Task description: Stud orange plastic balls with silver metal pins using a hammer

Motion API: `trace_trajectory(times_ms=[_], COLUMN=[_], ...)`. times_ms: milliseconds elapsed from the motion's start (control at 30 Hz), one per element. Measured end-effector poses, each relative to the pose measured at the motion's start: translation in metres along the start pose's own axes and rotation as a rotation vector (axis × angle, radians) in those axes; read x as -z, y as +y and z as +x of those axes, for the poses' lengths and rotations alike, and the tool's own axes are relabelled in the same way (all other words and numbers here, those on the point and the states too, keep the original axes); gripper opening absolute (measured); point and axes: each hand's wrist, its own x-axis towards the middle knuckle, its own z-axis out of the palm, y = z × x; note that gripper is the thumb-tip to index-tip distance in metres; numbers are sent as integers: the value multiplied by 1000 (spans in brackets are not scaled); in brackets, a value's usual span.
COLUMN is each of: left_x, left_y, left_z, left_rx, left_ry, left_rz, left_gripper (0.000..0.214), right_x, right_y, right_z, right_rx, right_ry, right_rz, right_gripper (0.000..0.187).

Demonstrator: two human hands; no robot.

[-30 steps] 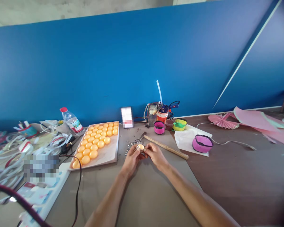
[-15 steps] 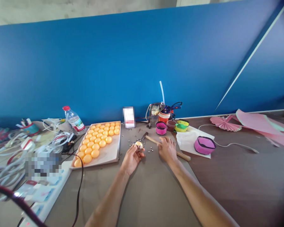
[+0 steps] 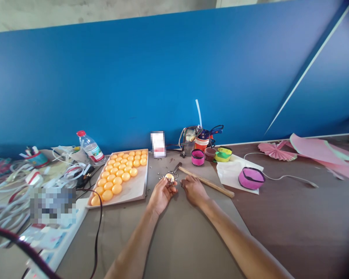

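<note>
My left hand (image 3: 162, 197) is closed around an orange ping-pong ball (image 3: 170, 177) with small shiny metal pieces at its sides. More small silver pieces (image 3: 176, 174) lie scattered on the table just behind the ball. My right hand (image 3: 194, 190) rests palm down just to the right, its fingers bent together over the spot where a few loose pieces lay. Whatever is under those fingertips is hidden. A hammer (image 3: 215, 185) with a wooden handle lies behind and to the right of my right hand, its dark head close to the metal pieces.
A shallow tray (image 3: 136, 190) of orange balls stands to the left. Beside it are a plastic bottle (image 3: 93, 149), tangled cables and a white power strip (image 3: 72, 221). On the right lie a pink band-like ring (image 3: 251, 179), white paper (image 3: 225, 172) and pink paper sheets (image 3: 314, 149).
My right hand has let go of the hammer handle and moved left and slightly down, over the loose metal pieces. The hammer stays in place. My left hand barely moved, still holding the ball.
</note>
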Motion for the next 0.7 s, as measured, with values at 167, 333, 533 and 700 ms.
trace_trajectory(times_ms=[167,333,533,700], left_x=[-2,-1,2,0], left_y=[2,1,-1,-1], left_z=[-2,-1,2,1], left_rx=[4,9,19,8], left_ry=[7,14,26,15], left_rz=[9,5,20,45], left_gripper=[23,23,23,22], right_x=[-4,-3,-4,3], right_y=[4,4,-3,-8], right_z=[3,1,4,5], right_rx=[15,-12,-189,-271], right_ry=[64,153,225,185], right_rz=[75,329,1087,1463], right_gripper=[24,22,12,22])
